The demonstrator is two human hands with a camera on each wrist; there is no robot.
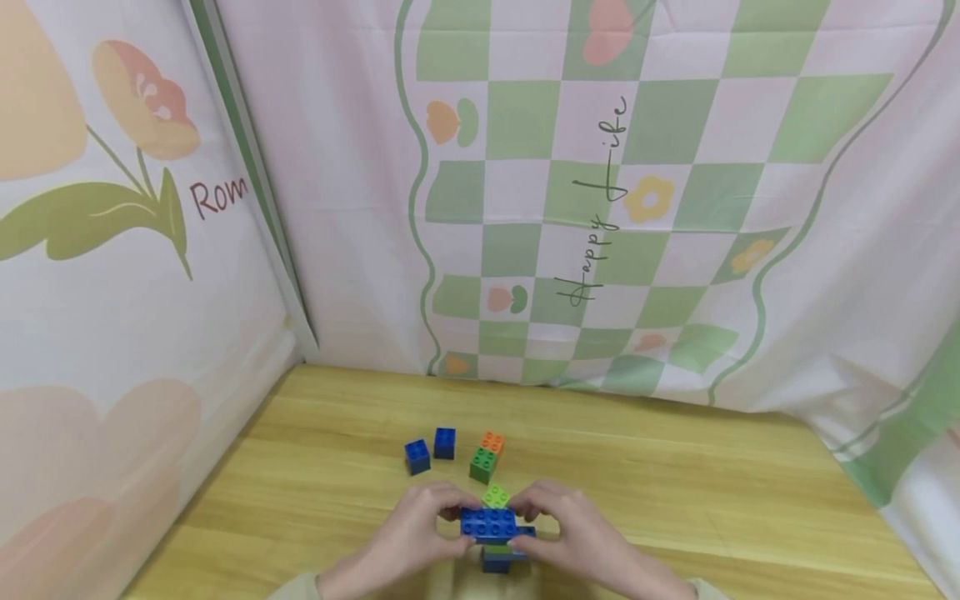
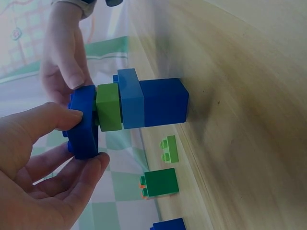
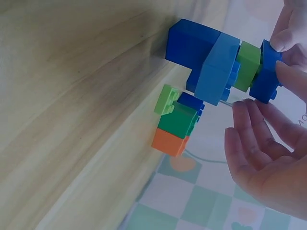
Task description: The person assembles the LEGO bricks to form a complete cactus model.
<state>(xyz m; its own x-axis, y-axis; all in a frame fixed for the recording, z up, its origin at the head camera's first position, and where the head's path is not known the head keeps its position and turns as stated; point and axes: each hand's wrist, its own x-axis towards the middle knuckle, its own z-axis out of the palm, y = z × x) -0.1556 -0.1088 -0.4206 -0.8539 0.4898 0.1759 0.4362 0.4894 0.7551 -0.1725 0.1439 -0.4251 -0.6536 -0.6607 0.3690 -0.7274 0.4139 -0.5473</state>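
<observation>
Both hands hold a long dark blue brick (image 1: 487, 525) at the top of a standing stack. My left hand (image 1: 412, 529) pinches its left end, thumb on the near side and fingers opposite. At the other end, the thumb and fingers of my right hand (image 1: 577, 529) grip it. Under it in the left wrist view come a light green brick (image 2: 108, 106), a medium blue brick (image 2: 133, 98) and a dark blue brick (image 2: 165, 101) at the table. The top brick sits slightly tilted against the green one. In the right wrist view, the medium blue brick juts out sideways.
Just beyond the stack lies a flat lime green brick (image 1: 496, 495). Farther back stand a dark green brick (image 1: 482, 467) and an orange brick (image 1: 492, 440) side by side. Two blue bricks (image 1: 417, 457) are to their left. Printed curtains (image 1: 360, 250) border the wooden table (image 1: 675, 475).
</observation>
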